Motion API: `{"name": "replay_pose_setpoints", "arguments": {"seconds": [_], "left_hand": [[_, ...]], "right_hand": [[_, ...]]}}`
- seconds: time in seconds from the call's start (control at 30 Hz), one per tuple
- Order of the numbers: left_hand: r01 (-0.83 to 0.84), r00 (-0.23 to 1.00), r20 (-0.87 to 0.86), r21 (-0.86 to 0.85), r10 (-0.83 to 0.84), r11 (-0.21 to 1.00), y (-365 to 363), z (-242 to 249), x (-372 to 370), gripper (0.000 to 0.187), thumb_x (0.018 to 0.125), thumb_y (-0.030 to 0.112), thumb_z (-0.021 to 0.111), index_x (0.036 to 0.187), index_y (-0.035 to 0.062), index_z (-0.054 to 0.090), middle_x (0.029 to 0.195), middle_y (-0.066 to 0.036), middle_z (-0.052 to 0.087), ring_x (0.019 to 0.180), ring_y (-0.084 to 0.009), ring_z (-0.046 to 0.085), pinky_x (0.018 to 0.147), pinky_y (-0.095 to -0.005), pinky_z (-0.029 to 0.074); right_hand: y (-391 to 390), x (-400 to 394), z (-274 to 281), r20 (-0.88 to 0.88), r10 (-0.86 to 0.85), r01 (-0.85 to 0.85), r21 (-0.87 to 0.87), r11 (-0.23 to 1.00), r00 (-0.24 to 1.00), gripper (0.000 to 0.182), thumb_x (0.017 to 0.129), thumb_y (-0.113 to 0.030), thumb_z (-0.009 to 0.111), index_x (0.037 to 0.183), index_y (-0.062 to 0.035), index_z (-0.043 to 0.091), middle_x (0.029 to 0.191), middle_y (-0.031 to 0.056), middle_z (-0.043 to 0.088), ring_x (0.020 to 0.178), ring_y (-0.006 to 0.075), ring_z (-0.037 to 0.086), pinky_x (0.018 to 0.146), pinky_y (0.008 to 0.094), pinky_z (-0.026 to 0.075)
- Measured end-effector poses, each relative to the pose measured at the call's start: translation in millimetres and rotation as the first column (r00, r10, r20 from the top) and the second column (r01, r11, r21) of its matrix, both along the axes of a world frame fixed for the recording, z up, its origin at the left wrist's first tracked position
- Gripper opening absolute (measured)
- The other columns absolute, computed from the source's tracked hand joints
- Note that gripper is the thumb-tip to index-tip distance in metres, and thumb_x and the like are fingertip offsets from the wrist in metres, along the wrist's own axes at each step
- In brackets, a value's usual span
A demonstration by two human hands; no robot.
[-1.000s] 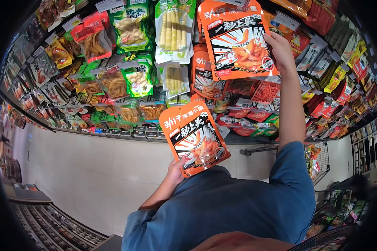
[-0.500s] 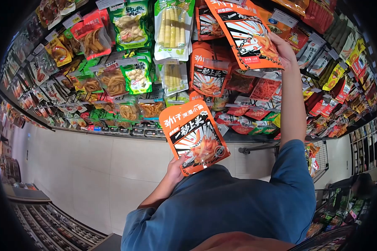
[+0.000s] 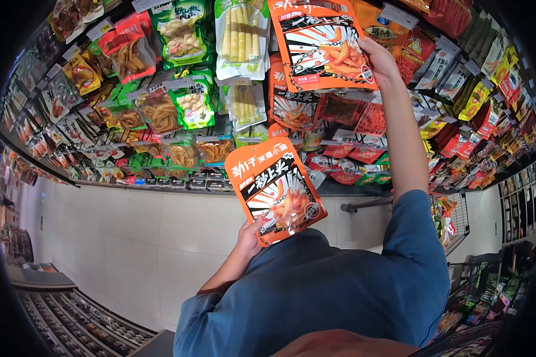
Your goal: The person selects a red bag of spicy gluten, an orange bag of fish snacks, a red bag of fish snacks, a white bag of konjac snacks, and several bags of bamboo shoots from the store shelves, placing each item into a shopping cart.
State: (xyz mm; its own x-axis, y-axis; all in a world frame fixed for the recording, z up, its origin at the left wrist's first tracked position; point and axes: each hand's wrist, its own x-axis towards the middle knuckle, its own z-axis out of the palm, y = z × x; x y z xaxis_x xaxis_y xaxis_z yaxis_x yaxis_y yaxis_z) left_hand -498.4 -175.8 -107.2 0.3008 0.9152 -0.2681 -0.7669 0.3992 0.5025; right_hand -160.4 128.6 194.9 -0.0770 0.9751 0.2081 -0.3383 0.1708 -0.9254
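Note:
My left hand [image 3: 249,237] is closed on the lower left edge of an orange snack pouch [image 3: 277,196], held tilted in front of my body. The pouch has black and white rays and a picture of small dried fish. Up at the shelf, my right hand [image 3: 378,62] grips the right edge of a second orange snack pouch [image 3: 323,50] of similar design. That second pouch is in front of the hanging packs and partly covers them. Just below it, another orange pouch [image 3: 292,110] hangs on the rack.
Green bags [image 3: 190,110] and clear packs of pale stalks [image 3: 242,35] hang left of the raised pouch. Red packs [image 3: 372,122] fill the rack at right. A wire shopping cart [image 3: 457,223] with packs stands at my right. Tiled floor [image 3: 125,238] lies below the shelf.
My right hand has moved left with its pouch, which now sits more upright against the rack. The left hand's pouch has hardly shifted.

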Motion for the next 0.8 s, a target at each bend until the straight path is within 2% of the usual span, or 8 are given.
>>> {"name": "replay_pose_setpoints", "arguments": {"seconds": [0.17,0.3,0.37,0.53,0.63,0.67,0.77,0.8], "left_hand": [[0.031,1.000,-0.004,0.013,-0.031,0.999,-3,-6,-3,0.046,0.098,0.017,0.048,0.139,0.0002,0.034,0.135,-0.018,0.048,0.120,-0.0304,0.052,0.101,-0.0448,0.043],[0.024,0.999,-0.028,-0.021,-0.024,0.999,-5,3,-3,0.047,0.098,0.017,0.048,0.138,-0.0006,0.034,0.136,-0.018,0.047,0.121,-0.0305,0.052,0.101,-0.0449,0.044],[0.019,0.999,-0.034,-0.024,-0.019,1.000,-6,5,-3,0.047,0.098,0.017,0.048,0.138,-0.0010,0.034,0.136,-0.018,0.047,0.121,-0.0305,0.052,0.101,-0.0450,0.044],[-0.001,0.998,-0.058,-0.033,-0.001,0.999,-8,1,-6,0.044,0.099,0.016,0.046,0.137,-0.0012,0.035,0.134,-0.018,0.048,0.120,-0.0306,0.052,0.101,-0.0451,0.045],[-0.015,0.998,-0.066,-0.042,0.012,0.999,-9,4,-7,0.042,0.099,0.016,0.045,0.137,-0.0016,0.035,0.133,-0.019,0.049,0.119,-0.0306,0.053,0.100,-0.0450,0.045],[-0.019,0.998,-0.065,-0.041,0.016,0.999,-10,5,-8,0.042,0.099,0.015,0.045,0.137,-0.0017,0.035,0.133,-0.019,0.049,0.119,-0.0306,0.053,0.100,-0.0450,0.045],[-0.048,0.996,-0.072,-0.018,0.047,0.999,-11,5,-8,0.040,0.098,0.018,0.048,0.132,-0.0022,0.040,0.127,-0.019,0.054,0.113,-0.0317,0.058,0.097,-0.0476,0.048],[-0.047,0.998,-0.049,-0.005,0.047,0.999,-10,7,-8,0.040,0.098,0.018,0.049,0.131,-0.0024,0.040,0.128,-0.019,0.053,0.114,-0.0314,0.057,0.097,-0.0474,0.048]], "right_hand": [[8,-19,0,0.028,-0.116,0.115,0.034,0.993,0.993,0.025,0.096,-0.011,0.051,0.115,0.0049,0.056,0.105,0.0111,0.066,0.090,0.0167,0.065,0.079,0.0311,0.054],[27,-33,-1,0.144,-0.272,0.259,0.103,0.960,0.951,0.024,0.095,-0.012,0.053,0.110,0.0051,0.059,0.096,0.0092,0.066,0.079,0.0139,0.064,0.071,0.0300,0.053],[51,-34,-11,0.207,-0.415,0.371,0.221,0.902,0.886,0.023,0.093,-0.013,0.055,0.101,0.0068,0.062,0.088,0.0073,0.066,0.073,0.0103,0.060,0.064,0.0282,0.049],[109,-30,-38,0.408,-0.750,0.534,0.529,0.659,0.521,0.027,0.091,-0.021,0.054,0.099,0.0027,0.063,0.086,0.0156,0.067,0.077,0.0280,0.064,0.072,0.0380,0.048],[132,-33,-56,0.436,-0.756,0.586,0.478,0.654,0.488,0.028,0.090,-0.024,0.052,0.098,0.0006,0.064,0.089,0.0193,0.066,0.084,0.0351,0.063,0.076,0.0411,0.046],[135,-36,-60,0.371,-0.702,0.571,0.410,0.711,0.607,0.030,0.089,-0.022,0.054,0.104,0.0025,0.063,0.094,0.0195,0.067,0.089,0.0322,0.065,0.080,0.0385,0.047],[119,-52,-66,0.330,-0.712,0.611,0.367,0.702,0.620,0.035,0.088,-0.020,0.055,0.113,0.0054,0.060,0.102,0.0203,0.067,0.097,0.0290,0.065,0.086,0.0353,0.048],[104,-56,-64,0.399,-0.743,0.596,0.443,0.670,0.538,0.040,0.089,-0.018,0.056,0.119,0.0075,0.057,0.109,0.0206,0.066,0.101,0.0277,0.064,0.090,0.0354,0.047]]}}
